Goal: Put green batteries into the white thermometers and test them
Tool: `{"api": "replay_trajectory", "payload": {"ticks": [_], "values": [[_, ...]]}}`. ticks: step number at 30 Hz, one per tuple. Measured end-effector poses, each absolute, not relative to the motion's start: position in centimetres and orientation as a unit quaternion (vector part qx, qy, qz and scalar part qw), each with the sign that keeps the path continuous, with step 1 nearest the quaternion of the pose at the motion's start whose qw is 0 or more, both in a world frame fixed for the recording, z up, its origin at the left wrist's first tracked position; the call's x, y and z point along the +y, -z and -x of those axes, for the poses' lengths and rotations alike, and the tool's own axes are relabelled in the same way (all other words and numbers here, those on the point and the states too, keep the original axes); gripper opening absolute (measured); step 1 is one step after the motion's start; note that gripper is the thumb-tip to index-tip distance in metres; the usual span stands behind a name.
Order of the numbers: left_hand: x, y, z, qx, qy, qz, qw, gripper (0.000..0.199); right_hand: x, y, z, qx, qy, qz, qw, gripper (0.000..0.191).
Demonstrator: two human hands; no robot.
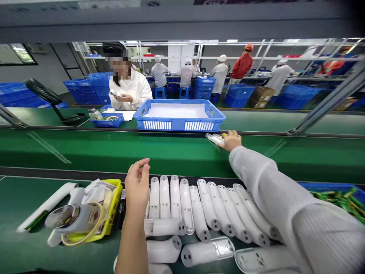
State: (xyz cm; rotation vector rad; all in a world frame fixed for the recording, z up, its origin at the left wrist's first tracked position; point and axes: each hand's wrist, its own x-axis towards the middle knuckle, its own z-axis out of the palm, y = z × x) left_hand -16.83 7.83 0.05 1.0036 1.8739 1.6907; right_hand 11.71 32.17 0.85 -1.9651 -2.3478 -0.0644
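Hold bare left hand (138,184) at eight o'clock from view centre, released and empty, fingers loosely curled, likely to keep clear of the other arm. From five to seven o'clock, note smooth, curved, white plastic housings (175,198), mostly laid side by side, presumably for steadiness and easy pick-up; nearer ones crosswise. At eight o'clock, note bright-yellow plastic basket (110,225), heaped with supplies, probably to confine loose items. Extend bare right hand (232,141) to three o'clock over smooth green belt (99,150), grasping slim white plastic pieces (215,139) by one end, apparently to leave the other exposed. Locate pieces near far belt edge, just short of slatted blue plastic tray (178,124) at twelve o'clock. Farther, at eleven o'clock, note white-coated co-worker (140,89), holding small whitish object at chest height, perhaps for close viewing.
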Motion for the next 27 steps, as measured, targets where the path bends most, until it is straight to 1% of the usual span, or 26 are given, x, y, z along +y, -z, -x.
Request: {"api": "replay_trajectory", "payload": {"ticks": [4,7,10,14,16,19,21,24,26,27], "values": [[7.8,-0.1,16.6,0.682,-0.601,-0.362,0.206,0.033,35.0,0.9,-13.9,-0.731,-0.006,0.681,-0.029,0.032],[7.9,-0.2,16.4,0.685,-0.592,-0.369,0.211,0.032,35.6,1.9,-14.1,-0.739,-0.024,0.672,-0.044,0.032],[8.1,0.0,16.2,0.686,-0.581,-0.376,0.224,0.029,35.1,2.0,-13.8,-0.750,-0.040,0.660,-0.031,0.033],[8.3,-0.2,15.5,0.682,-0.554,-0.421,0.224,0.025,33.4,0.9,-13.9,-0.759,-0.069,0.647,0.007,0.036],[8.3,-0.5,14.7,0.667,-0.532,-0.474,0.218,0.024,32.3,0.0,-14.2,-0.762,-0.089,0.641,0.023,0.041],[8.1,-0.9,12.6,0.639,-0.459,-0.588,0.188,0.025,29.5,-1.4,-14.6,-0.771,-0.122,0.623,0.048,0.047],[8.1,-0.8,10.7,0.615,-0.403,-0.665,0.133,0.034,26.6,-2.0,-14.7,-0.791,-0.143,0.590,0.072,0.047],[8.1,-0.3,8.1,0.576,-0.327,-0.748,0.044,0.061,21.0,-2.1,-14.5,-0.838,-0.179,0.505,0.099,0.046],[8.1,0.1,6.7,0.555,-0.277,-0.784,0.029,0.070,17.3,-1.8,-14.3,-0.866,-0.202,0.445,0.109,0.041],[8.0,0.2,6.3,0.547,-0.254,-0.797,0.041,0.069,15.7,-1.6,-14.4,-0.875,-0.208,0.421,0.114,0.040]]}}
